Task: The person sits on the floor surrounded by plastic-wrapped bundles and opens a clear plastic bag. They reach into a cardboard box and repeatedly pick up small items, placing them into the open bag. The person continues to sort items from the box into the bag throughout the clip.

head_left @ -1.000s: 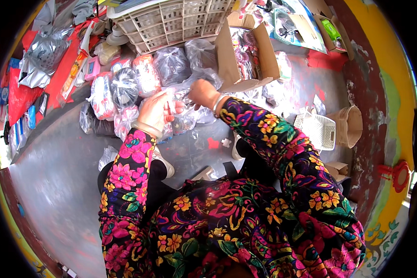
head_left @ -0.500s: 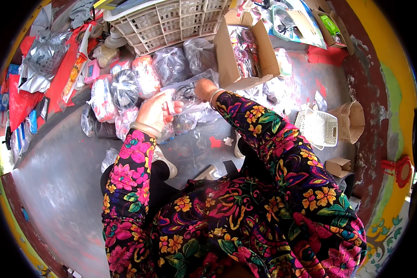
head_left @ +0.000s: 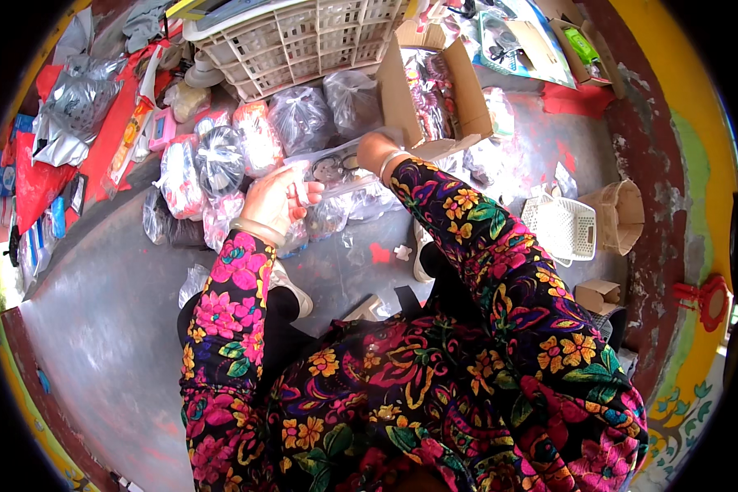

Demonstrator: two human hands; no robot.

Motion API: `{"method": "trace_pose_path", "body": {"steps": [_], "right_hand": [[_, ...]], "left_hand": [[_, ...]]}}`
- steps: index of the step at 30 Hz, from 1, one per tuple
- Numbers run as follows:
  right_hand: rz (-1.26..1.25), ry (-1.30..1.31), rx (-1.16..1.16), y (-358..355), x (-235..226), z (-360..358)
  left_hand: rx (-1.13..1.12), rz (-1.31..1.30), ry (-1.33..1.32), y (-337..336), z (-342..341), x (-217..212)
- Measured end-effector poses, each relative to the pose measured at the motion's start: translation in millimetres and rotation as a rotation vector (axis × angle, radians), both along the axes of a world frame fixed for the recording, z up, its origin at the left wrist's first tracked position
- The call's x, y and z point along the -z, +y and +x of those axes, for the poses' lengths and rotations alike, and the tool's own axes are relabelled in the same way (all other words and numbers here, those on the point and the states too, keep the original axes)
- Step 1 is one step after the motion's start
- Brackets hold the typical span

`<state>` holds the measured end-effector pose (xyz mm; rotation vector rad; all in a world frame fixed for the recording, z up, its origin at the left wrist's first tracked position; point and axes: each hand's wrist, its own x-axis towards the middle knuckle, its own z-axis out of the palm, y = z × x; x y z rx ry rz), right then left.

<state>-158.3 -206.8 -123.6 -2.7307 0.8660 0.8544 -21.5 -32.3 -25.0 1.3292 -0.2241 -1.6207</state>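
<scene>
Floor-level shop stall: bagged goods (head_left: 221,160), crate (head_left: 295,41), cartons (head_left: 435,90).

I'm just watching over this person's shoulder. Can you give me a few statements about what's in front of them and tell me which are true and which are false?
1. Both hands hold one clear plastic bag between them. True: the left hand grips one end, the right hand the other.
2. The open cardboard box beyond the hands is empty. False: it holds packets.
3. A pale slatted crate lies at the far side, past the filled bags. True.
4. The small white basket is on the person's left. False: it sits on their right, beside a brown paper bag.
5. The person wears plain grey sleeves. False: the sleeves are dark with bright flowers.
</scene>
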Motion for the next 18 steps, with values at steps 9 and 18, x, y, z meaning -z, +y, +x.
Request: {"method": "trace_pose_path", "body": {"steps": [9,18], "right_hand": [[0.49,-0.556,0.327,-5.8,-168.8,-21.0],[0.166,-0.552,0.941,-125.2,-71.7,-115.7]], "left_hand": [[-0.043,0.017,0.02,10.8,8.2,-5.1],[0.024,-0.038,0.008,-0.7,-5.0,-6.8]]}}
